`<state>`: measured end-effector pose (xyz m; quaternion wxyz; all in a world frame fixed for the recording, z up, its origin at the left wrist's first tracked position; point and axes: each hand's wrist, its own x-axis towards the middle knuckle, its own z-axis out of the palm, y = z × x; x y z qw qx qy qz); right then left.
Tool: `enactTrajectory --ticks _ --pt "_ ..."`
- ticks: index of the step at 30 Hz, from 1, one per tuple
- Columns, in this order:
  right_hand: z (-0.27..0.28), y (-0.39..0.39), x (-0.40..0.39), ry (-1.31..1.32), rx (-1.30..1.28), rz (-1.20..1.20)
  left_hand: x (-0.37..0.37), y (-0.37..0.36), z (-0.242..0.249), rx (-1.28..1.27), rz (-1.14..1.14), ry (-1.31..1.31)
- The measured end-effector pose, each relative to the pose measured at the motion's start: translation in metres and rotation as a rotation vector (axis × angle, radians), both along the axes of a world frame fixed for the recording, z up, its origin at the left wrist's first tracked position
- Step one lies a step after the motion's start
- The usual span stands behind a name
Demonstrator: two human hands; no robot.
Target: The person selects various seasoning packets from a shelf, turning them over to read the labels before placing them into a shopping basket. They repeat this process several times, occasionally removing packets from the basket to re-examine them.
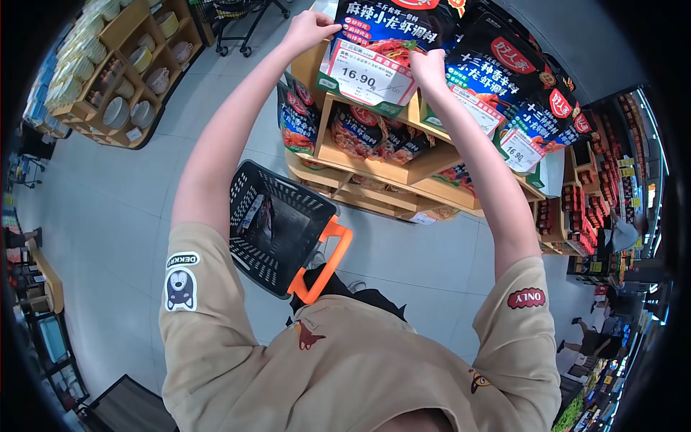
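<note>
At the top of the view, a dark blue and black crayfish seasoning packet stands upright on a wooden display. My left hand pinches its left edge between thumb and fingertips. On the opposite side, my right hand has its fingers closed at the packet's right edge, partly hidden by the hand itself. A price sign reading 16.90 covers the packet's lower front. More seasoning packets with similar printing stand to the right, behind another price sign.
A black shopping basket with an orange handle stands on the floor before me, holding a dark packet. Lower display shelves carry more packets. A crockery shelf is at upper left, a cart beyond. Other people are far right.
</note>
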<state>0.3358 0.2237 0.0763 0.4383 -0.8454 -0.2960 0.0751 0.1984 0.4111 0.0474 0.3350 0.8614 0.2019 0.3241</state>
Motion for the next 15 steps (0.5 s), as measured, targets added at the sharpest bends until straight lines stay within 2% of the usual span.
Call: enactTrajectory --ticks 3,5,6,7,9,10,11,13,14,15 --pt "0.007 -0.005 -0.003 0.047 0.004 0.031 -0.001 0.001 -0.005 -0.075 -0.023 -0.030" --pt "0.015 -0.015 -0.015 -0.039 0.047 0.100 -0.003 0.002 -0.012 0.028 0.034 -0.161" --pt "0.013 -0.021 -0.015 -0.140 0.096 0.163 -0.007 -0.002 -0.014 0.050 0.094 -0.274" --pt "0.016 -0.030 -0.024 -0.298 0.171 0.205 -0.015 -0.014 -0.010 0.035 0.107 -0.264" --pt "0.018 -0.052 -0.054 -0.587 0.347 0.273 -0.044 -0.046 0.003 -0.131 0.229 -0.654" --pt "0.018 -0.065 -0.073 -0.610 0.365 0.299 -0.066 -0.054 -0.005 -0.281 0.200 -0.580" --pt "0.012 -0.075 -0.089 -0.669 0.398 0.352 -0.080 -0.060 -0.022 -0.084 0.308 -0.630" --pt "-0.019 -0.093 -0.109 -0.718 0.371 0.537 -0.113 -0.074 -0.071 -0.111 0.373 -0.632" --pt "-0.040 -0.102 -0.120 -0.674 0.265 0.611 -0.131 -0.080 -0.102 -0.129 0.416 -0.606" --pt "-0.065 -0.109 -0.132 -0.636 0.166 0.682 -0.149 -0.086 -0.139 -0.253 0.459 -0.593"
